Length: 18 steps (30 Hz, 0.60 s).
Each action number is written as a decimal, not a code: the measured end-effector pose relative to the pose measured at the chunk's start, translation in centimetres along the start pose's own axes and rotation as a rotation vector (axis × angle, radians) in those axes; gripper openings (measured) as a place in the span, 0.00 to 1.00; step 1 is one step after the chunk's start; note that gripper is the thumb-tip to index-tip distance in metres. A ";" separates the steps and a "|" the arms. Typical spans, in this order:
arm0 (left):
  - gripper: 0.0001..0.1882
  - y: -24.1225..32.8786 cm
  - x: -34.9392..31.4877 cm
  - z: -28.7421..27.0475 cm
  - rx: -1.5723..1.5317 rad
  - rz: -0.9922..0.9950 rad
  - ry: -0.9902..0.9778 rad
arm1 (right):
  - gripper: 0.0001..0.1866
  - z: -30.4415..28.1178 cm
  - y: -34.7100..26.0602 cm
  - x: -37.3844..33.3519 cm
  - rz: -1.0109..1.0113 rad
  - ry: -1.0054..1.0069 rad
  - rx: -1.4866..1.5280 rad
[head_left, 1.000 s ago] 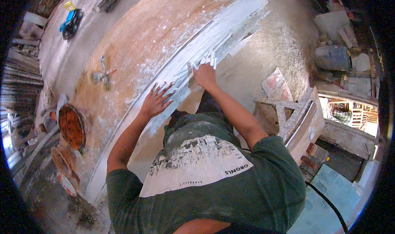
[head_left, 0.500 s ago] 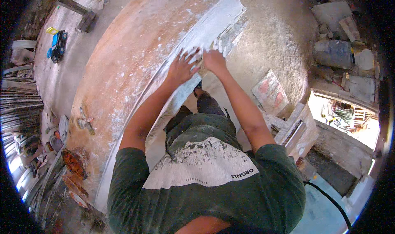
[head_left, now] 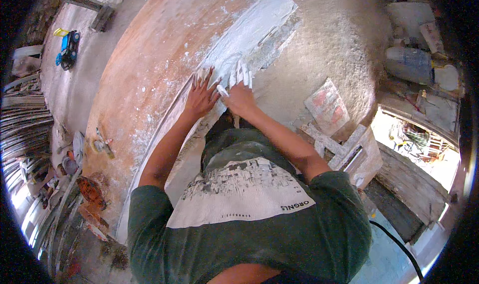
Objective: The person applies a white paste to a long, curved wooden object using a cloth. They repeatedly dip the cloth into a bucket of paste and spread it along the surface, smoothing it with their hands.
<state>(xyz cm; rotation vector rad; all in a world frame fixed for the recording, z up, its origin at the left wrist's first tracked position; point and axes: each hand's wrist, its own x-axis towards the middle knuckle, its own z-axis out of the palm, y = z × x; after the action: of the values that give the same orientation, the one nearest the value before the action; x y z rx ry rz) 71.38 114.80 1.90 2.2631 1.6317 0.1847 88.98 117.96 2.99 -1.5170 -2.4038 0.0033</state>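
Looking steeply down from the left of two head-worn fisheye cameras, the view takes in the wearer's dark green T-shirt (head_left: 249,239) close along the lower edge, with the left hand (head_left: 201,98) and right hand (head_left: 239,97) farther off, just above center, and faces forward along a plaster-coated strip (head_left: 252,27).

Floor (head_left: 334,44): pale, dusty, uneven | light: glaring opening (head_left: 421,140) at right, weathered wooden board (head_left: 411,176) beside it | left edge: long thin strips (head_left: 25,122) piled
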 end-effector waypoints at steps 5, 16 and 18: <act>0.20 0.9 0.3 -0.8 0.008 0.115 0.020 | 0.30 -1.1 0.5 2.3 0.430 -0.633 0.168; 0.23 1.7 7.0 0.5 0.080 0.132 0.074 | 0.28 -0.4 5.4 5.3 0.400 -0.516 0.145; 0.23 2.2 8.7 0.0 0.110 0.141 0.092 | 0.28 0.4 6.1 5.9 0.418 -0.456 0.086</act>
<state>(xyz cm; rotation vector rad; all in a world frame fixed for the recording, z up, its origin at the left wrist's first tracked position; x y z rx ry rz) 76.25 122.36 1.83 2.4890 1.5626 0.2427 91.92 125.98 3.05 -2.1298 -2.2982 0.5915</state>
